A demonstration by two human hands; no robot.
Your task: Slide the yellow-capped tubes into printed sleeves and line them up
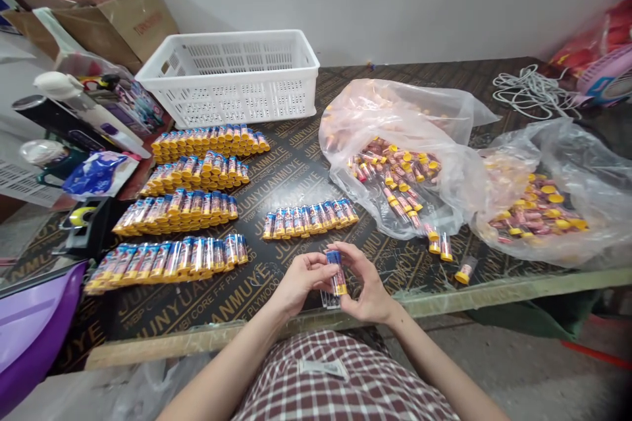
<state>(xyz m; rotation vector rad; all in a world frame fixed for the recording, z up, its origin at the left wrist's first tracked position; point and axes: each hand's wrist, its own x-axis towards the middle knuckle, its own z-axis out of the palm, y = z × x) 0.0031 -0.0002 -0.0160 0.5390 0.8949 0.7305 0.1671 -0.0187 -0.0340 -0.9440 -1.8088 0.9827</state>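
Observation:
A small clear tube (338, 274) with a blue top, a yellow base and a printed label is held upright near the table's front edge. My left hand (305, 281) pinches it from the left side. On its other side, the fingers and thumb of my right hand (366, 286) are at the tube's top and bottom. Beneath the hands lie flat printed strips (330, 300), partly covered. Just beyond stands a row of similar tubes (311, 218). To the right, a few yellow-capped tubes (446, 247) lie outside an open plastic bag (340, 144).
Stacked rows of finished-looking tubes (182, 207) fill the table's left. Behind them stands a white basket (237, 95). A second bag of tubes (607, 197), a coiled white cord (530, 93), a tape dispenser (89, 230) and a purple bin (42, 342) sit around the edges.

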